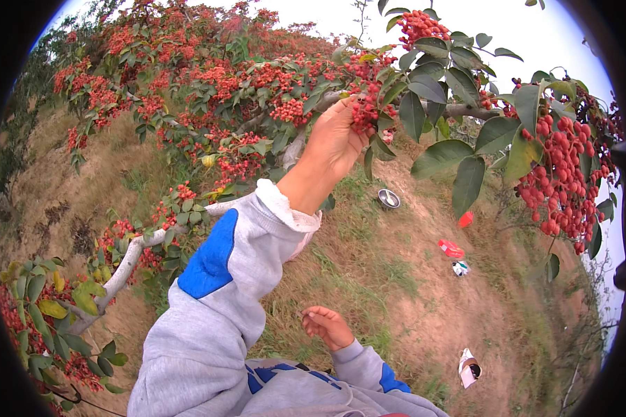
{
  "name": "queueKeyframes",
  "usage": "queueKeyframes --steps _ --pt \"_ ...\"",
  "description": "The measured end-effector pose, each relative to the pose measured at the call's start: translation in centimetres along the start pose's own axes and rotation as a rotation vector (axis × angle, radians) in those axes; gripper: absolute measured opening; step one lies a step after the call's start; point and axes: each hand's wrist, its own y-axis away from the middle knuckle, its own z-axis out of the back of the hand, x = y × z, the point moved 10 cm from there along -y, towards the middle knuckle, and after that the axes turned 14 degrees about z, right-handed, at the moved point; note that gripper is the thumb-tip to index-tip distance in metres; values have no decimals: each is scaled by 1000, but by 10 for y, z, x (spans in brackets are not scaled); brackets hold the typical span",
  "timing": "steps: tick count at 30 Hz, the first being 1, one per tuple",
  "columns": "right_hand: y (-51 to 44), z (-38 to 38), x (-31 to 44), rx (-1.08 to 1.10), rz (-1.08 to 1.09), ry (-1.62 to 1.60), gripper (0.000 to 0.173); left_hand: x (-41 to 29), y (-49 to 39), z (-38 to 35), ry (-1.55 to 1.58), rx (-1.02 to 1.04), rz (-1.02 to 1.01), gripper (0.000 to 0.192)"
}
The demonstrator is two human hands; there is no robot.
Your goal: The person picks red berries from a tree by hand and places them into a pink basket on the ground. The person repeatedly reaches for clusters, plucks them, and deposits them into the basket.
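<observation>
My left hand is raised among the branches at the upper middle. Its fingers are closed about a cluster of small red berries, with dark green leaves beside it. The fingertips are partly hidden by the berries. Lower down, in front of my body, my right hand is held above the grassy ground with its fingers curled and the thumb near the index finger. Whether something small is pinched there is unclear. A large hanging cluster of red berries is at the right, and another cluster hangs at the top.
A thick bare branch curves along the left, among berry-laden twigs. Another branch crosses behind the leaves at the upper right. On the slope below lie a metal bowl, a red box, a red item and a pale bag.
</observation>
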Motion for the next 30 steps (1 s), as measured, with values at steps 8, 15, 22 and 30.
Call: queueKeyframes --steps 8,15,22,30 --pt "-1 3 7 -54 17 32 17 -23 34 16 155 9 -123 19" --pt "-15 -13 67 -77 236 98 16 23 87 53 225 -52 49 22" --pt "-20 -33 145 -149 655 102 20 74 154 102 -116 -381 227 13" --pt "-26 -32 144 -184 683 160 20 97 197 141 -96 -450 366 20"
